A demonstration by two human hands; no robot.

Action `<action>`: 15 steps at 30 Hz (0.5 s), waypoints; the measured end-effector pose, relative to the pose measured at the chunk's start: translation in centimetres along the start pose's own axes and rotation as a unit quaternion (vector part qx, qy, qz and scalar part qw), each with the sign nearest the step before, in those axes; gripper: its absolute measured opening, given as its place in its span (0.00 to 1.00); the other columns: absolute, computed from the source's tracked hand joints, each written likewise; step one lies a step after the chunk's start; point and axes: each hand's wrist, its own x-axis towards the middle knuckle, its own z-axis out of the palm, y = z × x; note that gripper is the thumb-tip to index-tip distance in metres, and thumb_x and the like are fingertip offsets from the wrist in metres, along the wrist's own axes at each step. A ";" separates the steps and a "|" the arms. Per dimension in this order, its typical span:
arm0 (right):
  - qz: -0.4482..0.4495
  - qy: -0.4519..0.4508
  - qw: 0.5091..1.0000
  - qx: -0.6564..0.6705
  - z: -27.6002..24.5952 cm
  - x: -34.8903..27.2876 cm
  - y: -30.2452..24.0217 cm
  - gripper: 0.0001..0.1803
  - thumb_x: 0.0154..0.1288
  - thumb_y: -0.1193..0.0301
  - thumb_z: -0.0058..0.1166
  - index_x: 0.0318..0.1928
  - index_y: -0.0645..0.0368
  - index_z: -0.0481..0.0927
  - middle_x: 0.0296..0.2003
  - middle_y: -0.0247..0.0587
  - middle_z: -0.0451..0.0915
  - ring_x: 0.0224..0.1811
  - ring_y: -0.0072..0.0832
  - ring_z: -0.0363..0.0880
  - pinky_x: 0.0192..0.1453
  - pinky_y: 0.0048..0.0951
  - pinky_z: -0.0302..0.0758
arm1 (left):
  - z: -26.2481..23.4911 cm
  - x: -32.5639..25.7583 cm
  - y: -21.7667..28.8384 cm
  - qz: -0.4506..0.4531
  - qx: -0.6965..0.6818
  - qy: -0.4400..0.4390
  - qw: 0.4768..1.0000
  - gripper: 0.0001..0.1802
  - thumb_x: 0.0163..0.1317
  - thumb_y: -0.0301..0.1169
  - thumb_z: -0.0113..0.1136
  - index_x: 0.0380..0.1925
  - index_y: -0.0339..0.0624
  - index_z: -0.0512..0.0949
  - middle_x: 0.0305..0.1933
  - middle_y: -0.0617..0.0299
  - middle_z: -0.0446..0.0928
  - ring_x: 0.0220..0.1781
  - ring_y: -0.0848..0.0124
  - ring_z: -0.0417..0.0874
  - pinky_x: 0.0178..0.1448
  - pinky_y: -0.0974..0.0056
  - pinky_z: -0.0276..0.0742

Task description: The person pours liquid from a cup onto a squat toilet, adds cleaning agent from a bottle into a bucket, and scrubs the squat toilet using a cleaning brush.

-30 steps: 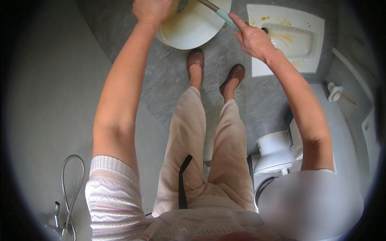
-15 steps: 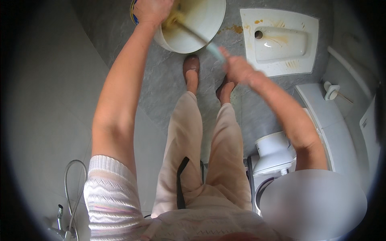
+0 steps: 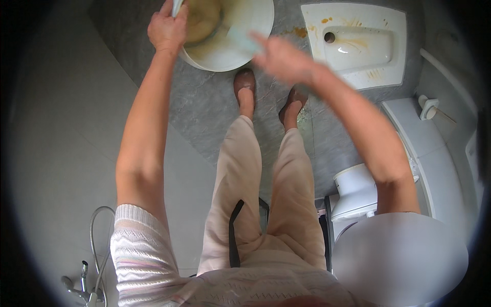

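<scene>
nearest me, my cream trousers [image 3: 238, 163] run down to brown shoes [image 3: 244, 79] planted apart, which seems to give me a steady stance. just beyond my left shoe stands a big white bucket [image 3: 255, 20] on the grey floor [image 3: 204, 115], close enough for both hands to reach. my left hand [image 3: 168, 30] looks closed on its left rim, a white edge showing between thumb and fingers, probably so the bucket can't slide or tip. my right hand [image 3: 282, 59] is blurred, but its fingers seem wrapped around a pale mint handle [image 3: 244, 40] over the bucket; its far end i cannot make out. murky yellow-brown liquid [image 3: 204, 18] appears inside. past my right hand, a white squat toilet [image 3: 371, 53] sits in the floor, with orange-brown stains [image 3: 327, 21].
</scene>
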 end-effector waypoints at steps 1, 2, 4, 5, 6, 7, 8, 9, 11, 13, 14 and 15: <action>0.044 -0.005 0.999 -0.023 -1.0 -0.5 1.2 0.33 0.55 0.71 0.44 0.62 0.57 0.51 0.31 0.56 0.76 0.33 0.48 0.76 0.40 0.37 0.73 | -0.1 0.4 0.5 0.011 0.010 0.011 1.000 0.22 0.51 0.39 0.54 0.49 0.51 0.71 0.38 0.45 0.75 0.43 0.53 0.75 0.48 0.58 0.69; 0.089 -0.010 0.995 -0.044 -2.1 -1.1 2.6 0.33 0.54 0.71 0.44 0.62 0.58 0.51 0.31 0.57 0.76 0.33 0.48 0.76 0.40 0.37 0.73 | 0.0 0.6 0.5 0.021 0.021 0.021 0.999 0.22 0.51 0.39 0.54 0.49 0.51 0.72 0.38 0.45 0.75 0.43 0.53 0.75 0.48 0.58 0.69; 0.173 -0.021 0.981 -0.088 -3.6 -1.7 4.3 0.33 0.54 0.71 0.44 0.62 0.59 0.51 0.32 0.58 0.76 0.34 0.48 0.76 0.41 0.37 0.72 | 0.5 0.5 0.1 0.024 0.023 0.018 0.999 0.23 0.50 0.39 0.55 0.49 0.52 0.71 0.36 0.44 0.75 0.42 0.52 0.75 0.47 0.57 0.70; 0.143 -0.061 0.976 -0.155 -1.1 -2.3 3.4 0.33 0.54 0.72 0.44 0.62 0.59 0.51 0.31 0.58 0.75 0.32 0.46 0.76 0.39 0.37 0.73 | 0.9 -0.1 -0.2 0.068 0.062 0.020 0.996 0.23 0.50 0.39 0.55 0.49 0.53 0.71 0.37 0.44 0.74 0.42 0.51 0.75 0.48 0.57 0.69; 0.140 -0.062 0.976 -0.155 0.5 -2.3 2.9 0.33 0.54 0.72 0.44 0.62 0.59 0.51 0.31 0.58 0.75 0.32 0.46 0.76 0.39 0.37 0.73 | 1.1 -0.3 -0.5 0.112 0.101 0.022 0.988 0.24 0.50 0.39 0.55 0.50 0.53 0.70 0.38 0.44 0.74 0.43 0.50 0.74 0.48 0.56 0.69; 0.090 -0.044 0.991 -0.084 1.7 -1.4 0.0 0.33 0.54 0.72 0.44 0.62 0.58 0.51 0.31 0.58 0.76 0.32 0.46 0.76 0.39 0.37 0.73 | 0.8 -0.5 -0.9 0.085 0.073 0.012 0.994 0.24 0.49 0.39 0.55 0.50 0.55 0.70 0.40 0.45 0.74 0.45 0.48 0.73 0.51 0.55 0.68; 0.040 -0.025 0.999 -0.014 1.9 -0.6 -1.9 0.33 0.53 0.72 0.44 0.62 0.58 0.52 0.31 0.58 0.76 0.31 0.45 0.77 0.39 0.38 0.73 | 0.5 -0.5 -0.8 0.084 0.072 0.013 0.994 0.24 0.49 0.39 0.55 0.50 0.55 0.70 0.40 0.45 0.74 0.45 0.48 0.73 0.51 0.55 0.68; 0.040 -0.024 0.999 -0.016 -0.6 0.3 -4.2 0.33 0.53 0.72 0.44 0.62 0.58 0.52 0.31 0.58 0.76 0.31 0.45 0.77 0.39 0.38 0.73 | -0.1 -0.4 -0.6 0.056 0.067 -0.013 0.996 0.24 0.49 0.39 0.54 0.50 0.55 0.70 0.41 0.45 0.74 0.46 0.48 0.72 0.52 0.55 0.67; 0.280 -0.011 0.960 0.006 -5.5 1.6 -6.3 0.33 0.54 0.72 0.44 0.61 0.58 0.52 0.32 0.58 0.76 0.33 0.46 0.77 0.40 0.39 0.73 | -0.4 0.0 -0.2 0.027 0.063 -0.036 0.997 0.24 0.49 0.39 0.54 0.50 0.55 0.70 0.42 0.46 0.74 0.47 0.47 0.72 0.53 0.54 0.67; 0.278 0.002 0.958 -0.071 -5.6 0.0 0.8 0.32 0.54 0.72 0.44 0.61 0.58 0.53 0.33 0.58 0.76 0.33 0.47 0.77 0.40 0.39 0.73 | 0.8 0.7 0.7 0.048 0.059 0.036 0.996 0.25 0.48 0.39 0.54 0.50 0.55 0.70 0.41 0.44 0.73 0.45 0.48 0.72 0.51 0.55 0.68; 0.191 0.002 0.970 -0.150 -3.9 -1.4 5.1 0.32 0.54 0.72 0.43 0.61 0.59 0.53 0.33 0.58 0.76 0.33 0.47 0.76 0.40 0.40 0.73 | 1.4 0.6 1.0 0.049 0.051 0.034 0.997 0.25 0.48 0.39 0.54 0.50 0.55 0.70 0.41 0.44 0.73 0.45 0.48 0.72 0.51 0.55 0.68; 0.164 -0.023 0.972 -0.167 -0.8 -2.3 5.5 0.31 0.55 0.72 0.42 0.61 0.59 0.54 0.33 0.58 0.76 0.34 0.49 0.76 0.41 0.40 0.72 | 1.5 0.5 0.4 0.068 0.070 0.015 0.995 0.25 0.49 0.38 0.54 0.51 0.55 0.69 0.41 0.43 0.73 0.45 0.48 0.73 0.51 0.55 0.68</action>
